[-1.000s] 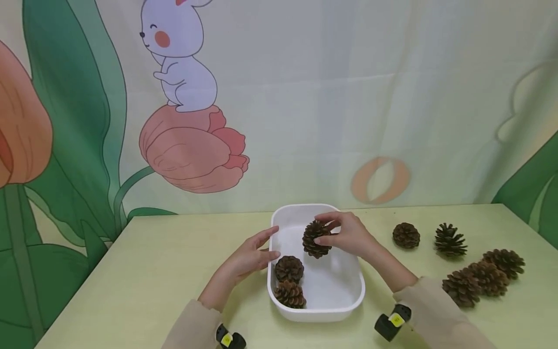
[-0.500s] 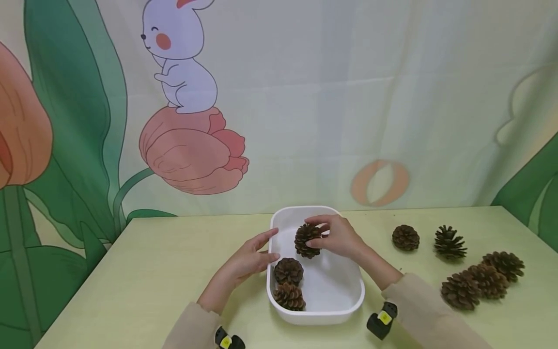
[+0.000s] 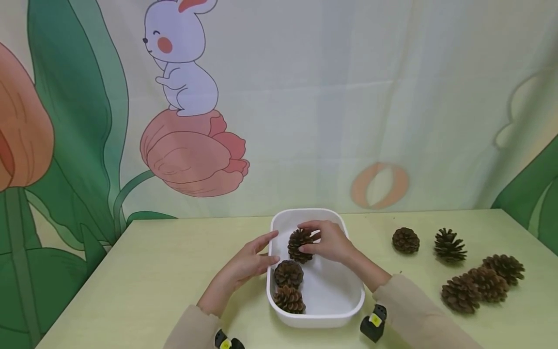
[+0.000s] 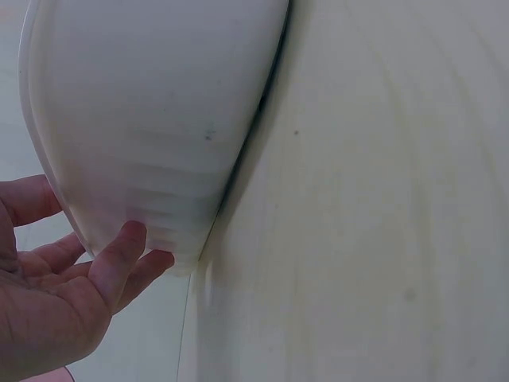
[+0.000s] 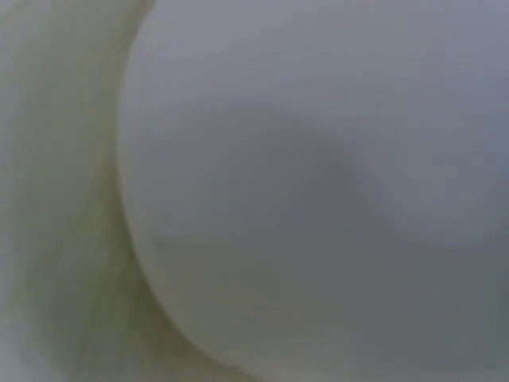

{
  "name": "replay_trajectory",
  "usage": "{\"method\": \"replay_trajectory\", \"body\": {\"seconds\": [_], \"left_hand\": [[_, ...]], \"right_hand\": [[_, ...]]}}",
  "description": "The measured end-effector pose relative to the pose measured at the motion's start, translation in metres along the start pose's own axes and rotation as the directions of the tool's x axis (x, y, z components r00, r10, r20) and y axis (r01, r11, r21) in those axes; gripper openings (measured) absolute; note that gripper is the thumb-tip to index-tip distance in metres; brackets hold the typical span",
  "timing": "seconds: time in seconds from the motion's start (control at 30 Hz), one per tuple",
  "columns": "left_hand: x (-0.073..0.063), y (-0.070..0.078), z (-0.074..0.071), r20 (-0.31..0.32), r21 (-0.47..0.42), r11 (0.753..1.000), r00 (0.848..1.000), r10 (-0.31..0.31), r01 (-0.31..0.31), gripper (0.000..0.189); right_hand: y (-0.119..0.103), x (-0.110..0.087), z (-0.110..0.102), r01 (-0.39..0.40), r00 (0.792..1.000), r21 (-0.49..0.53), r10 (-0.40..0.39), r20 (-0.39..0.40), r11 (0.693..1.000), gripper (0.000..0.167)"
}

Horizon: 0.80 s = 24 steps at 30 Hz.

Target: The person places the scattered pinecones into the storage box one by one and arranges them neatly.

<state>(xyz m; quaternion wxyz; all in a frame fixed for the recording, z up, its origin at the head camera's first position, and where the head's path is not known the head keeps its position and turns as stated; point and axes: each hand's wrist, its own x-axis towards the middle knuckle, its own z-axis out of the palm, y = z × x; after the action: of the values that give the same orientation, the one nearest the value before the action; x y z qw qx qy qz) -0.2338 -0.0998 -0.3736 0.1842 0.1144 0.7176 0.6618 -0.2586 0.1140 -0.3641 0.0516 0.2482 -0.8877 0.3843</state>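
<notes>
In the head view, my right hand [image 3: 329, 244] pinches a brown pine cone [image 3: 300, 246] between thumb and fingers, inside the far left part of a white plastic basin [image 3: 320, 320]. Two more pine cones lie along the basin's left wall: a round one [image 3: 288, 274] just nearer than the held cone, and a lighter one [image 3: 289, 299] in the near left corner. My left hand [image 3: 244, 261] holds the basin's left rim; in the left wrist view, one digit passes behind the rim while other fingertips [image 4: 127, 239] rest on the outer wall. Whether the held cone touches the bottom is hidden.
On the table's right side stand a round pine cone [image 3: 406, 240] and a spiky, spread one [image 3: 450, 245]. Nearer, several pine cones [image 3: 488, 281] lie in a slanting row. A printed curtain [image 3: 296, 121] hangs behind the table [image 3: 174, 271].
My right hand has carried the pine cone leftward and slightly nearer, toward the basin's left wall beside the round cone. The left hand has stayed at the rim.
</notes>
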Motion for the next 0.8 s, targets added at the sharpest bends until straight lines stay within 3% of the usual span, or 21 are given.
{"method": "replay_trajectory", "body": {"seconds": [0.5, 0.8], "left_hand": [[0.0012, 0.0009, 0.0027, 0.004, -0.003, 1.000, 1.000, 0.004, -0.004, 0.061], [-0.0004, 0.0001, 0.0004, -0.014, 0.006, 1.000, 1.000, -0.004, 0.004, 0.061]], "right_hand": [[-0.0015, -0.0001, -0.0034, -0.128, 0.989, -0.029, 0.130, 0.065, 0.991, 0.047], [-0.0035, 0.0032, 0.0041, -0.095, 0.992, -0.038, 0.097, 0.075, 0.995, 0.043]]}}
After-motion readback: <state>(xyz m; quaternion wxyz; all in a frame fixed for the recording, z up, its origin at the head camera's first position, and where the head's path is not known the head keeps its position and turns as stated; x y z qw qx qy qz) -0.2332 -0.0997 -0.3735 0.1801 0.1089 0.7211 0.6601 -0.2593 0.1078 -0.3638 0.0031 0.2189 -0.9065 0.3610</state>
